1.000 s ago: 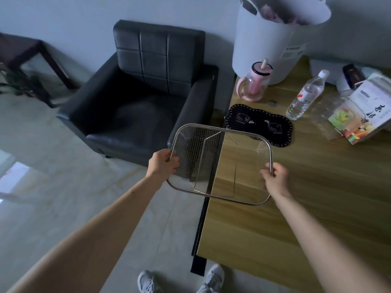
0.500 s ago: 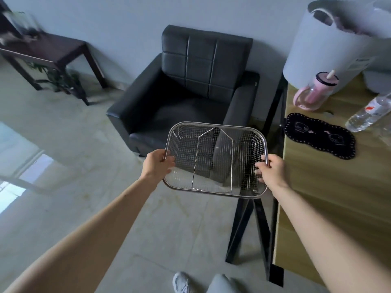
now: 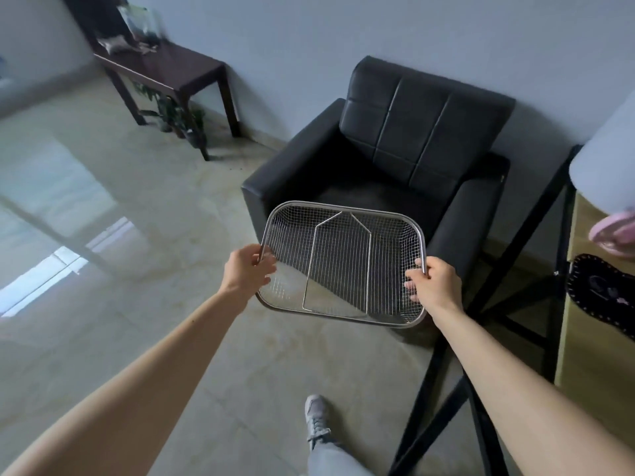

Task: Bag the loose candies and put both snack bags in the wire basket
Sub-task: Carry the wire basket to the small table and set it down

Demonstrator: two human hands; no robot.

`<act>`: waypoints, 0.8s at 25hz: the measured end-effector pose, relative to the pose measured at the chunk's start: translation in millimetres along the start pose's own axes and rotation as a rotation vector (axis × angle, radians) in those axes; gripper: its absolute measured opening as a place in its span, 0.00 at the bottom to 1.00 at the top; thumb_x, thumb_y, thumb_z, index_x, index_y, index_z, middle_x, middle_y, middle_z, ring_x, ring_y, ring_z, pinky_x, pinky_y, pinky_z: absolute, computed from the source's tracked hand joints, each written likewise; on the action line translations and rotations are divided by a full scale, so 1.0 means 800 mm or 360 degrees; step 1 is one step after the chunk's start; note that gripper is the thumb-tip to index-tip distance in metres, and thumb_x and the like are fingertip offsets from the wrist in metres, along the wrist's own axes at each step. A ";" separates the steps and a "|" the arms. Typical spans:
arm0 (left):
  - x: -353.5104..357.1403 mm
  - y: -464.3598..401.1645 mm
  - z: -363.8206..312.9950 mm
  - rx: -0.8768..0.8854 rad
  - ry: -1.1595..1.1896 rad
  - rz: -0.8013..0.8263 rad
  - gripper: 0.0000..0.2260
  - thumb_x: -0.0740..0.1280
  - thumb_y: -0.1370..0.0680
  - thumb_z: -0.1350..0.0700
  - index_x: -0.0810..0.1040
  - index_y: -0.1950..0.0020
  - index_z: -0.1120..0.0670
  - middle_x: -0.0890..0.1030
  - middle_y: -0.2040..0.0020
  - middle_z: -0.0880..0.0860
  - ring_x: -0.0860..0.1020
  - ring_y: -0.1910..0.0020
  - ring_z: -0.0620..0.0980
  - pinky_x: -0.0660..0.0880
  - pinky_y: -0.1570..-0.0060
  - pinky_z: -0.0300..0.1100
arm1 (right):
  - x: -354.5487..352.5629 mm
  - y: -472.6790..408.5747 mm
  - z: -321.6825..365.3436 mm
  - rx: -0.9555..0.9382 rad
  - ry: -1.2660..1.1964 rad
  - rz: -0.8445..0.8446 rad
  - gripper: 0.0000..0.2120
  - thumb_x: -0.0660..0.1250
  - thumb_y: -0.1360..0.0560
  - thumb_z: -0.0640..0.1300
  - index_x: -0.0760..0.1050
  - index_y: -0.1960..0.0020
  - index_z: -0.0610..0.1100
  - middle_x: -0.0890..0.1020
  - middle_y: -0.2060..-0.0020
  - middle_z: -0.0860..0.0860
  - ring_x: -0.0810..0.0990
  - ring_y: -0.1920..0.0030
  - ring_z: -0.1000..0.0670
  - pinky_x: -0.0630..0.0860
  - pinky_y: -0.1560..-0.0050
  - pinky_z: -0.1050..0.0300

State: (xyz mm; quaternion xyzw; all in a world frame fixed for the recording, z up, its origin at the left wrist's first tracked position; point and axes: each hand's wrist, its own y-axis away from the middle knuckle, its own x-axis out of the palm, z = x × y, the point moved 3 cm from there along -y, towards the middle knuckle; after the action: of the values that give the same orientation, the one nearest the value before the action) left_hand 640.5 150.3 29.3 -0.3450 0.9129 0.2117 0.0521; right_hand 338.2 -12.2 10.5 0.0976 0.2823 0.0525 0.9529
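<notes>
Both hands — left hand (image 3: pixel 248 273), right hand (image 3: pixel 433 284) — clasp the empty rectangular silver wire-mesh basket (image 3: pixel 343 266) by its rim; carry it level.

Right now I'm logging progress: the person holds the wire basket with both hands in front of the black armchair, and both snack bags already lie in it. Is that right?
Not quite. The head view shows the wire basket empty: only bare mesh and its folded handle. The rest holds: left hand and right hand grip its rim in front of the black armchair.
</notes>
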 end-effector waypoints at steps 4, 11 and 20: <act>-0.042 -0.052 -0.009 -0.0078 0.0074 -0.0127 0.09 0.67 0.23 0.66 0.77 0.44 0.61 0.82 0.52 0.62 0.81 0.55 0.57 0.77 0.60 0.44 | 0.062 -0.041 0.052 -0.0037 0.0039 0.0125 0.07 0.67 0.22 0.39 0.78 0.45 0.45 0.85 0.60 0.48 0.86 0.61 0.50 0.84 0.66 0.51; -0.126 -0.142 -0.023 -0.0159 0.0178 -0.0276 0.09 0.67 0.23 0.66 0.77 0.44 0.60 0.81 0.51 0.61 0.80 0.58 0.55 0.75 0.61 0.43 | 0.177 -0.092 0.144 -0.0141 0.0129 0.0278 0.06 0.67 0.22 0.39 0.77 0.46 0.46 0.85 0.59 0.47 0.86 0.59 0.49 0.84 0.64 0.50; -0.273 -0.272 -0.048 -0.0136 0.0117 -0.0275 0.10 0.66 0.22 0.66 0.77 0.41 0.62 0.81 0.50 0.62 0.79 0.55 0.58 0.75 0.59 0.44 | 0.344 -0.107 0.250 -0.0152 0.0082 0.0271 0.04 0.68 0.22 0.39 0.76 0.50 0.47 0.84 0.57 0.46 0.86 0.59 0.49 0.83 0.65 0.53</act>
State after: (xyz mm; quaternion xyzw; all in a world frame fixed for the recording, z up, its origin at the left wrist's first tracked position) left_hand 949.8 120.6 40.7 -0.4318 0.8712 0.2323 0.0218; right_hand 681.7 -83.9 11.1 0.0744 0.2945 0.1491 0.9410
